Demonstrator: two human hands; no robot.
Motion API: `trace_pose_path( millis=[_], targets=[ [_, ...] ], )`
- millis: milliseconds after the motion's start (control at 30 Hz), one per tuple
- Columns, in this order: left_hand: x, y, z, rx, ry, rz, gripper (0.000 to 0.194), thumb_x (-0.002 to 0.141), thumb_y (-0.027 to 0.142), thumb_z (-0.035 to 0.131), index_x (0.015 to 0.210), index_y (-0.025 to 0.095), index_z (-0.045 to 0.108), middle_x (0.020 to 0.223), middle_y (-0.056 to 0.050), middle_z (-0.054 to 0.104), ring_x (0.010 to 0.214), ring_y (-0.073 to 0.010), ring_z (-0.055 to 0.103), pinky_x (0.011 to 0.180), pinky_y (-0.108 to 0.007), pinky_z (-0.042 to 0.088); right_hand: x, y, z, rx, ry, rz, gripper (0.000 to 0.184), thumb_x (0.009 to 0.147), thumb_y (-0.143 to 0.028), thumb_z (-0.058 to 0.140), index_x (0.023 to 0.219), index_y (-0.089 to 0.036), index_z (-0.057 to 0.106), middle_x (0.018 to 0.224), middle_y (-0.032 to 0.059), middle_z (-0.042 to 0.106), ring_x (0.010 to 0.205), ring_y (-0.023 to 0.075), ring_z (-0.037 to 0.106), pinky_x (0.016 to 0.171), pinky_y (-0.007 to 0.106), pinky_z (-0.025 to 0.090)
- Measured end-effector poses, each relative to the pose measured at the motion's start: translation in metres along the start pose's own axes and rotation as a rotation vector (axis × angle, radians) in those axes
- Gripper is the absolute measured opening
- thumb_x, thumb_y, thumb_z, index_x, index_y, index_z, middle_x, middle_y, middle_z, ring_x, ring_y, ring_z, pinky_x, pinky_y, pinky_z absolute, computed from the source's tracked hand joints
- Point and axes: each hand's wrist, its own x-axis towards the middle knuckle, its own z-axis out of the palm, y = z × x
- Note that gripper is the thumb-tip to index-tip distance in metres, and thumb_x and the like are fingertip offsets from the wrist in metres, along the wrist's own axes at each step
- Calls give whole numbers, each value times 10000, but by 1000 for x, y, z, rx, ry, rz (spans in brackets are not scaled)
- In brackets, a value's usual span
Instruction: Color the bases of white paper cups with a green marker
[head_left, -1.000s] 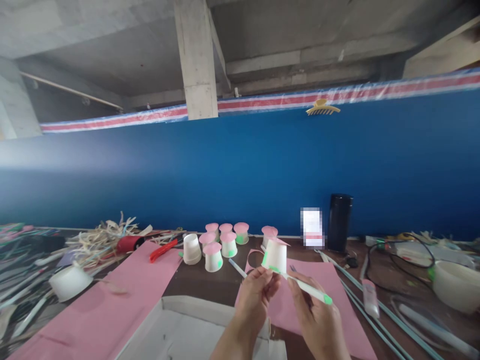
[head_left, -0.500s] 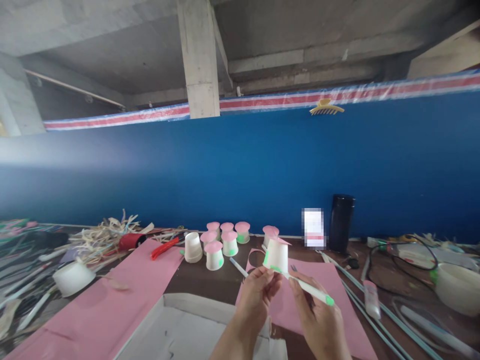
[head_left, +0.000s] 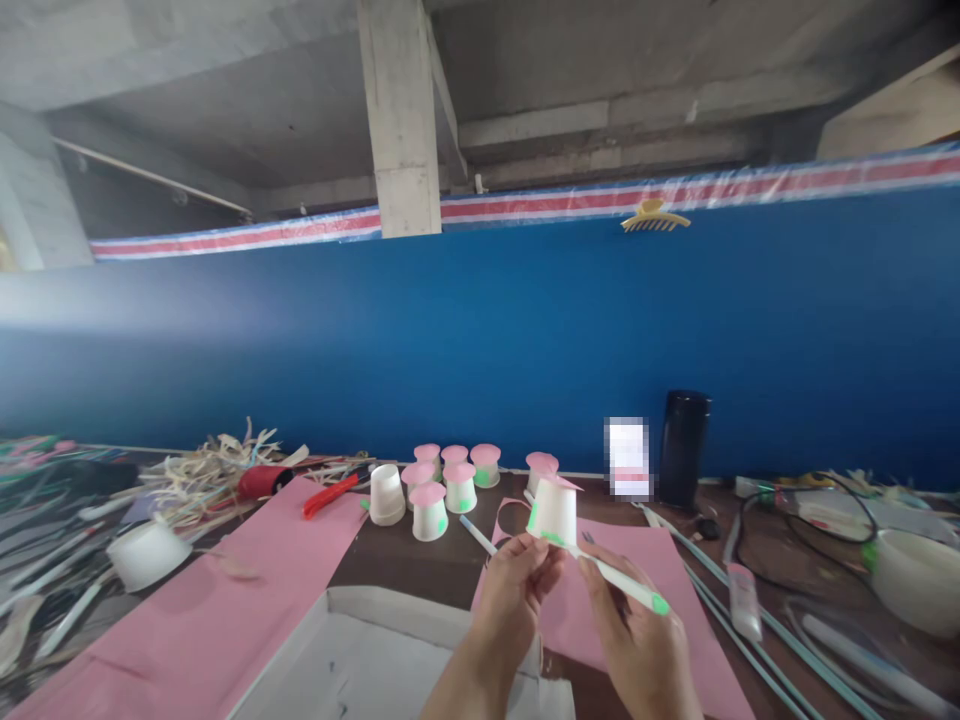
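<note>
My left hand (head_left: 514,588) pinches the rim of an upside-down white paper cup (head_left: 553,510) with a pink paper top and green marks on its side. My right hand (head_left: 637,640) is closed round a white marker with a green end (head_left: 621,580), whose tip touches the cup's lower edge. Both hands hover over a pink paper sheet (head_left: 637,560) on the brown table.
Several finished pink-topped cups (head_left: 442,485) stand behind, beside a plain white cup (head_left: 385,495). A larger pink sheet (head_left: 225,610) lies left with red scissors (head_left: 328,496); a white cardboard box (head_left: 360,660) sits in front. A black tumbler (head_left: 682,447), cables, a glue tube (head_left: 741,600) and a white bowl (head_left: 916,580) are right.
The view has shifted slightly; my hands, the cup and the marker stay in nearly the same pose.
</note>
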Motion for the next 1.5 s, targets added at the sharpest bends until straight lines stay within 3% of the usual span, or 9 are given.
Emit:
trace_pose_path(
  millis=[433, 667, 833, 1033, 1500],
  targets=[
    [0, -1, 1, -15, 52, 17, 146, 657, 199, 752, 689, 123, 632, 739, -42, 645, 765, -135, 649, 730, -199, 509, 1, 0, 1, 43, 12, -11, 311, 868, -409, 480, 991, -193, 665, 992, 94, 700, 944, 223, 656, 779, 294, 540],
    [11, -2, -6, -13, 163, 64, 87, 697, 137, 711, 759, 121, 650, 823, -62, 653, 821, -132, 646, 784, -203, 507, 0, 3, 2, 62, 6, -8, 292, 874, -383, 472, 1015, -209, 659, 1032, 73, 688, 973, 214, 644, 802, 295, 534],
    [16, -2, -11, -13, 167, 109, 86, 695, 136, 713, 756, 125, 654, 843, -65, 659, 818, -126, 642, 810, -218, 500, -1, 4, 3, 46, -21, 7, 279, 870, -381, 486, 1025, -217, 650, 1045, 63, 685, 996, 213, 636, 810, 292, 533],
    [21, -1, -15, 6, 248, 140, 129, 636, 130, 758, 648, 124, 630, 758, -68, 666, 806, -150, 657, 830, -248, 494, -1, 3, 3, 57, -32, -13, 289, 873, -386, 477, 1033, -224, 654, 1048, 55, 687, 992, 208, 640, 813, 289, 534],
    [35, -7, -27, 105, 341, 237, 162, 582, 144, 796, 639, 109, 648, 648, -69, 658, 735, -171, 668, 784, -269, 523, -2, 8, 10, 137, -52, -53, 277, 849, -373, 524, 1038, -220, 657, 1046, 65, 689, 945, 194, 658, 778, 251, 538]
  ],
)
